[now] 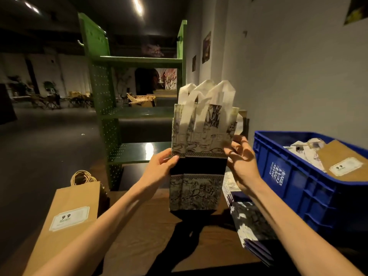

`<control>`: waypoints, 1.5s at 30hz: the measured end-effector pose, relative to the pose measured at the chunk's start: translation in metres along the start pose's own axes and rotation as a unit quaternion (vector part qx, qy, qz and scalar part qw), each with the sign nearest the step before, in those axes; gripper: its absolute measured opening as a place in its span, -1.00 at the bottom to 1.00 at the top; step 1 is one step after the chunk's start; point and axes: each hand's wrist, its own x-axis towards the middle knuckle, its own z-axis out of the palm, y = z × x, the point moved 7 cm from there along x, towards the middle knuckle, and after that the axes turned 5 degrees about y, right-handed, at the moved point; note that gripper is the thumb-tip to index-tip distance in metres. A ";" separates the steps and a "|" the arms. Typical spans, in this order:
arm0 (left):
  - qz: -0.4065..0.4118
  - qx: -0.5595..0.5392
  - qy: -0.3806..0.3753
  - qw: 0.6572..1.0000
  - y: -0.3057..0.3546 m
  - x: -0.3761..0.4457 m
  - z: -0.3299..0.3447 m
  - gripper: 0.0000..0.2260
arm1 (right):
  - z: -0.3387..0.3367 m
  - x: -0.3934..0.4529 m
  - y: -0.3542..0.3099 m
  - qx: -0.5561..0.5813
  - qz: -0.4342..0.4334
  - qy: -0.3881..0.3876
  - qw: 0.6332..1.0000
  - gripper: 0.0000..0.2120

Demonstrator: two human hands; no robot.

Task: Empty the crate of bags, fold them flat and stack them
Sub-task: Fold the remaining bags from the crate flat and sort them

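I hold a bunch of patterned black-and-white paper bags (199,148) with white ribbon handles upright above the wooden table (139,236). My left hand (161,166) grips their left edge and my right hand (242,160) grips the right edge. The blue plastic crate (294,182) stands to the right, with a brown paper bag (344,162) and white patterned bags (306,150) inside. A flat stack of patterned bags (249,222) lies on the table under my right forearm. Flat brown paper bags (67,212) with a "99" label lie at the left.
A green metal shelf unit (111,108) stands just beyond the table. A grey wall (288,76) runs along the right. Dark open floor (49,140) spreads to the left, with chairs and plants far back.
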 end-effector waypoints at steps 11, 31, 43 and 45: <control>-0.090 -0.033 0.025 0.995 -0.027 0.003 0.000 -0.76 | 0.024 -0.004 0.022 0.083 0.088 -0.073 0.990 -0.76; -0.041 0.009 -0.105 0.994 -0.047 -0.013 0.027 -0.70 | 0.032 -0.028 0.050 -0.091 0.024 -0.062 0.994 -0.76; -0.057 -0.050 -0.099 0.992 -0.034 0.014 0.059 -0.74 | 0.007 -0.009 0.039 -0.181 0.034 -0.044 0.982 -0.52; -0.036 -0.042 -0.106 0.993 -0.017 0.024 0.078 -0.74 | -0.008 0.003 0.012 -0.205 -0.010 -0.025 0.978 -0.61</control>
